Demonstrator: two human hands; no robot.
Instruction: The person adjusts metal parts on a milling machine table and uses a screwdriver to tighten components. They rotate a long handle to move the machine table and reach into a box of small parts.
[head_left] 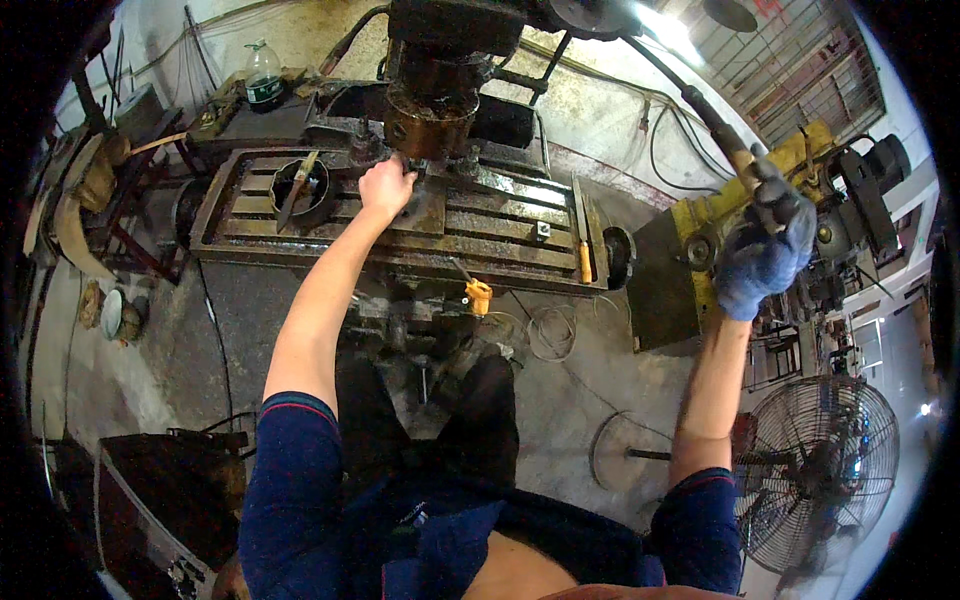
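The left hand [385, 188] was bare and reached out over the slotted machine table [500, 235] of a drill press, near the middle of its far edge. Its grip was closed around a small metal part [417, 168] that sat on the table directly beneath the spindle head [430, 120]; the fingers hid most of that part, so its shape could not be told. The spindle head hung just above the hand, rusty and oil-stained.

The right hand [762, 255] wore a blue work glove and was raised well off to the right of the table. Its grip was clenched around the knob end of the long feed lever [715, 125], which ran up and left from the glove toward the top of the machine.

Near the left end of the table stood a dark round container [300, 190] with a flat tool leaning in it. Toward the right end a file with an orange handle [582, 250] lay across the slots, close to the edge. An orange oil can [479, 296] sat just below the near edge of the table. A plastic bottle [263, 78] stood on a cluttered shelf beyond the far left corner. A yellow machine [700, 240] stood to the right behind the gloved hand, and a floor fan [815, 470] stood on the concrete floor at the lower right.
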